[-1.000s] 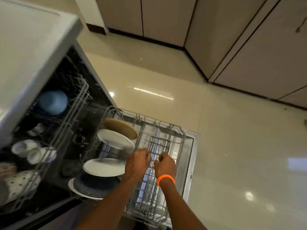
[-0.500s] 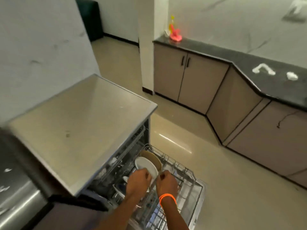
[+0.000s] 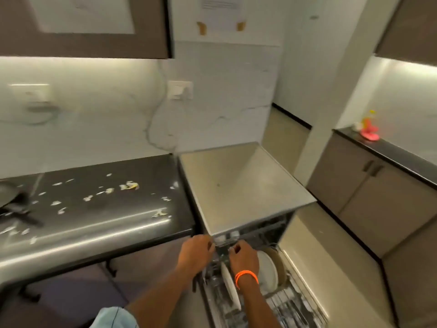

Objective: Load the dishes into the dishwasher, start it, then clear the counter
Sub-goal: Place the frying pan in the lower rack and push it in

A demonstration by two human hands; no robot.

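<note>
Spanning the left of the view, a dark glossy worktop (image 3: 99,209) carries scattered pale scraps (image 3: 128,185) and a black utensil (image 3: 16,204) at its far left edge, below a white marbled wall with a switch plate (image 3: 180,90). Centre: the dishwasher (image 3: 241,185), flat grey top, stands open, its lower rack (image 3: 300,301) drawn out holding upright plates (image 3: 268,271). The left hand (image 3: 195,250) and right hand (image 3: 243,255), orange wristband (image 3: 246,275), curl at the rack's near rim; whether either grip clamps the wire cannot be told. Right: beige cabinets (image 3: 369,185) under a second dark worktop (image 3: 402,152) bearing a pink object (image 3: 369,133).
</note>
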